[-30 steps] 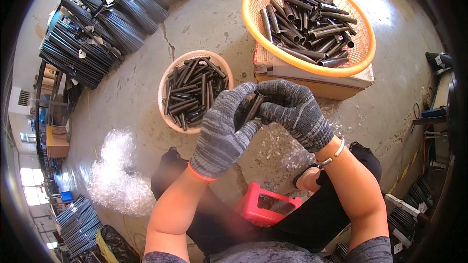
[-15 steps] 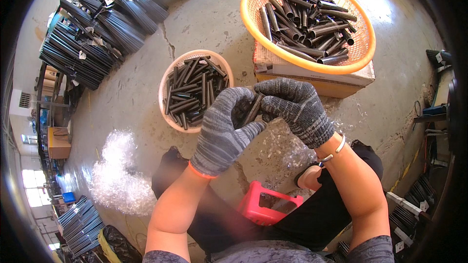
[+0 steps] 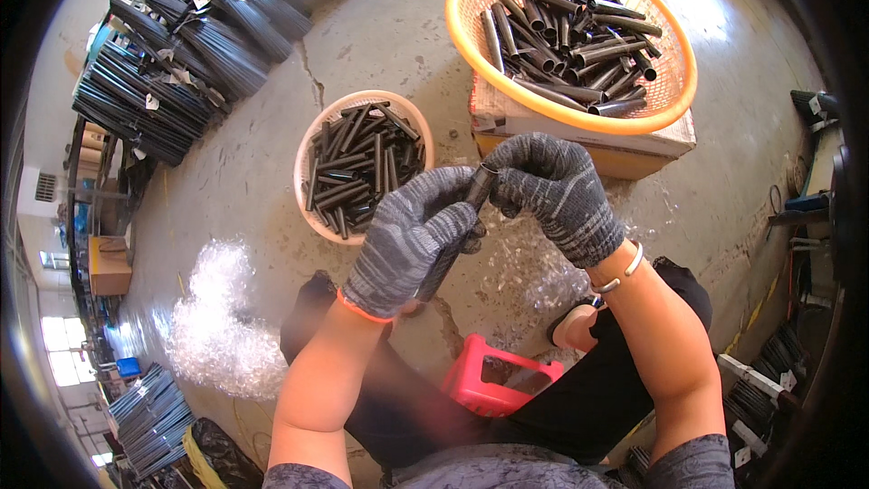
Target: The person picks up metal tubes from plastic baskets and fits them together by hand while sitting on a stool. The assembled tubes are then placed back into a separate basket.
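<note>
A black tube [image 3: 442, 268] runs slantwise between my gloved hands, its upper end pointing away from me. My left hand [image 3: 407, 237] wraps round it, with the thumb lying across its upper part. The fingers of my right hand [image 3: 558, 192] are closed in a pinch at the tube's upper end; whether they also grip something small there is hidden. Just beyond my left hand, a small pink basket [image 3: 422, 119] on the floor holds several short black tubes. Farther off to the right, a large orange basket [image 3: 579, 118] is filled with similar tubes.
Under the orange basket stands a cardboard box [image 3: 625, 156]. Crumpled clear plastic film [image 3: 222, 330] lies at the left, with more scraps [image 3: 543, 276] below my right hand. A red plastic stool [image 3: 471, 385] is between my legs. Bundles of long black tubes [image 3: 140, 104] lie far left.
The tube has been turned so more of its length shows, sticking out below my left hand. My right hand has risen slightly, its fingers now at the tube's upper end.
</note>
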A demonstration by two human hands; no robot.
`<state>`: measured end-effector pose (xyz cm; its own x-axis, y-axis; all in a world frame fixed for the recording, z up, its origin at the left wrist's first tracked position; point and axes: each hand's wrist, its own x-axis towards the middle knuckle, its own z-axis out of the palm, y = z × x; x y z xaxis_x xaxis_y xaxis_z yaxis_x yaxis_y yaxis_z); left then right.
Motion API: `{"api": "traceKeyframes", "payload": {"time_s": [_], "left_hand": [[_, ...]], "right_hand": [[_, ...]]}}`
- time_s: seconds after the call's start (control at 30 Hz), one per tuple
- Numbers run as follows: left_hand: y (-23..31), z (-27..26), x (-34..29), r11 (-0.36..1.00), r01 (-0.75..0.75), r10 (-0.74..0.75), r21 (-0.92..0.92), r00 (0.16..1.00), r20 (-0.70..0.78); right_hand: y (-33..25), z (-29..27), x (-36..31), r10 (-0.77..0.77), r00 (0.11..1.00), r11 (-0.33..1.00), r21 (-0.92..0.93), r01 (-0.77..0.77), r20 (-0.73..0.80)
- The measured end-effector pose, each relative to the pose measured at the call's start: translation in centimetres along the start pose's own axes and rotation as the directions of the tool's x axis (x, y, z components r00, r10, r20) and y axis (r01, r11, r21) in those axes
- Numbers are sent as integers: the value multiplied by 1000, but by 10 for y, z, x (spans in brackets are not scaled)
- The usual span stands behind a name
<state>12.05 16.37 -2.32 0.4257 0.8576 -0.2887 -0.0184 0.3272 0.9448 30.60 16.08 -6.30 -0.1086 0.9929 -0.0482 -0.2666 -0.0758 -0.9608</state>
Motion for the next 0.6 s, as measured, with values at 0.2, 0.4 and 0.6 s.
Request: {"api": "traceKeyframes", "payload": {"time_s": [0.2, 0.4, 0.6], "left_hand": [[-2, 1, 0, 974, 132, -125, -185, 991, 47], [-8, -3, 1, 992, 47, -29, -117, 988, 149], [-6, -6, 3, 985, 138, -128, -100, 986, 103]], "right_hand": [[8, -1, 2, -44, 999, 999, -8, 45, 19], [4, -1, 1, 45, 998, 997, 58, -46, 33], [3, -5, 1, 16, 998, 1000, 22, -17, 55]]}}
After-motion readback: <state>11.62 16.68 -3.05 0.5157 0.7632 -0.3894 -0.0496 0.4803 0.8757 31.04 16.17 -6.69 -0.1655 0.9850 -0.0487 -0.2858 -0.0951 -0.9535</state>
